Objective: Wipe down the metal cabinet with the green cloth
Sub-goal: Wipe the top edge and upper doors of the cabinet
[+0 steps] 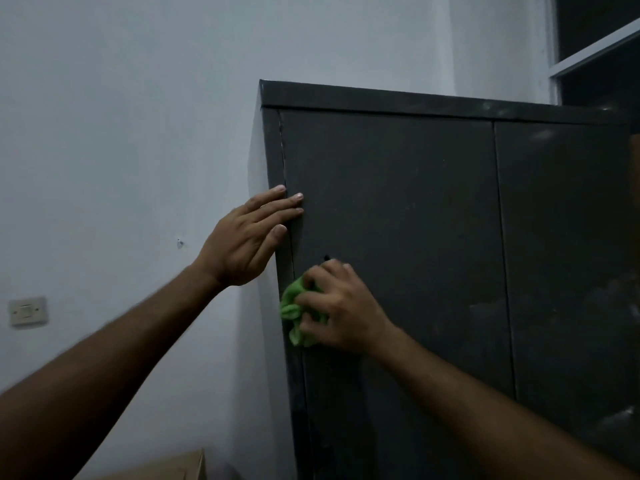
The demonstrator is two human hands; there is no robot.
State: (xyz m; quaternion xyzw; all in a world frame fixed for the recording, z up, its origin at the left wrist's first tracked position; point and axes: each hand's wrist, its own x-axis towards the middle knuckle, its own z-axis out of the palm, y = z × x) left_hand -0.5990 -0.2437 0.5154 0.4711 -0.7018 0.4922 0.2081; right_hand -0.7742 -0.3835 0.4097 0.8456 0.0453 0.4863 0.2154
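Observation:
A dark grey metal cabinet (408, 209) with two doors stands against a pale wall and fills the right half of the view. My right hand (341, 311) grips a crumpled green cloth (292, 311) and presses it against the left door near its left edge, just below a small hole. My left hand (247, 237) lies flat with straight fingers on the cabinet's front left corner, a little above the cloth. Most of the cloth is hidden under my right hand.
A pale wall (121, 133) runs to the left of the cabinet, with a wall switch (27, 311) low on it. A cardboard box (173, 467) shows at the bottom edge. A window frame (595, 46) sits at the top right.

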